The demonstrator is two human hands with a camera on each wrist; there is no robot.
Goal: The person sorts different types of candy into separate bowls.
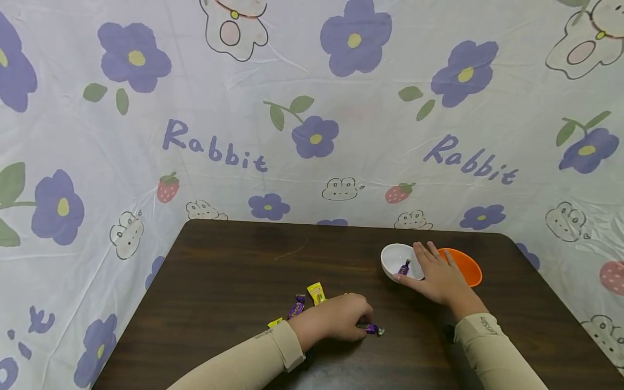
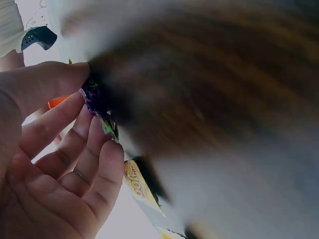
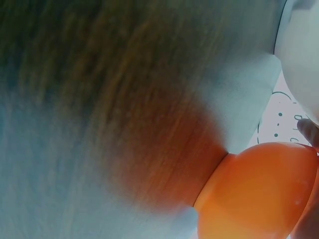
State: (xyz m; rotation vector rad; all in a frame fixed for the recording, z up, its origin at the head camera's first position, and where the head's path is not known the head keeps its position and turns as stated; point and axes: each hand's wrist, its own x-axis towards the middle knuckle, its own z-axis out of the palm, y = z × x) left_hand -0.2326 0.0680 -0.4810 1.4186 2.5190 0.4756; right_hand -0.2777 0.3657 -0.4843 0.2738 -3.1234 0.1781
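My left hand (image 1: 343, 318) pinches a purple-wrapped candy (image 1: 372, 329) between thumb and fingers, low over the table. In the left wrist view the same candy (image 2: 97, 102) shows at the thumb tip. My right hand (image 1: 442, 280) spreads its fingers over two bowls, thumb at the near edge of the white bowl (image 1: 388, 257) and other fingers by the orange bowl (image 1: 469, 268). Inside the white bowl lies one purple candy (image 1: 404, 268). Beside my left wrist are another purple candy (image 1: 296, 307), a yellow packet (image 1: 316, 293) and a second yellow packet (image 1: 275, 323), partly hidden by the forearm.
The dark wooden table (image 1: 234, 271) runs back to a patterned cloth (image 1: 302, 81) hanging behind it. Both bowls stand side by side toward the table's back right. A small black device (image 1: 448, 331) sits at my right wrist.
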